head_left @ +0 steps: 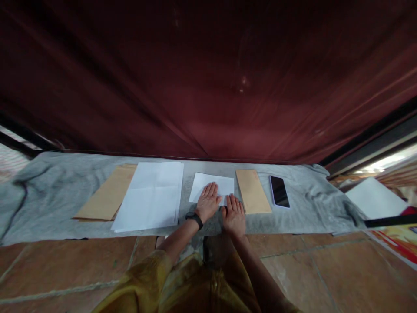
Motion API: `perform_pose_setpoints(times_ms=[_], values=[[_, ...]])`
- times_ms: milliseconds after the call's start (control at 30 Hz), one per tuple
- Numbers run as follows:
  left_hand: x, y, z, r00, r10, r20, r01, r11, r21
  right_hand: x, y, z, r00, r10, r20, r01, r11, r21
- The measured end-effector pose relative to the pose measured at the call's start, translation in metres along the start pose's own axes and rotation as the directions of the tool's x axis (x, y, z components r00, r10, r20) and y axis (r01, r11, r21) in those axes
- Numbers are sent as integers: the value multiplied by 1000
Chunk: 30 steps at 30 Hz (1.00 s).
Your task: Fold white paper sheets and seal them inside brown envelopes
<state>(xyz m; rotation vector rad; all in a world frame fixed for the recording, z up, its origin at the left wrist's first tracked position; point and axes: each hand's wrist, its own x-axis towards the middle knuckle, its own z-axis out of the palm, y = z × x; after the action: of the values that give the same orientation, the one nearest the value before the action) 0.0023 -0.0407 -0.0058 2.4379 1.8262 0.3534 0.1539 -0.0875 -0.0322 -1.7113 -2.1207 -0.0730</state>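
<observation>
A small folded white paper (211,182) lies on a grey cloth (48,191) spread over the floor. My left hand (207,201), with a black band at the wrist, rests flat on the paper's near part, fingers stretched out. My right hand (233,214) lies flat beside it, fingers extended, touching the paper's near right corner and the cloth. Neither hand holds anything.
A brown envelope (253,190) and a dark phone (279,191) lie to the right of the paper. To the left sit a stack of white sheets (151,195) and more brown envelopes (106,195). A dark red curtain (208,78) hangs behind; tiled floor (65,265) lies in front.
</observation>
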Motion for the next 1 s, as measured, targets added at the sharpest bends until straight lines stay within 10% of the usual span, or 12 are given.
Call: perform_pose_setpoints(times_ms=[533,1000], values=[[47,-23,7,998,-65,3,65,998,26,2,-3,-6,998,37,56,-37,999,11],[-25,-20,-10,999,44,25,-44,999,17,1,-3,-4,999,42,6,-43,998,52]])
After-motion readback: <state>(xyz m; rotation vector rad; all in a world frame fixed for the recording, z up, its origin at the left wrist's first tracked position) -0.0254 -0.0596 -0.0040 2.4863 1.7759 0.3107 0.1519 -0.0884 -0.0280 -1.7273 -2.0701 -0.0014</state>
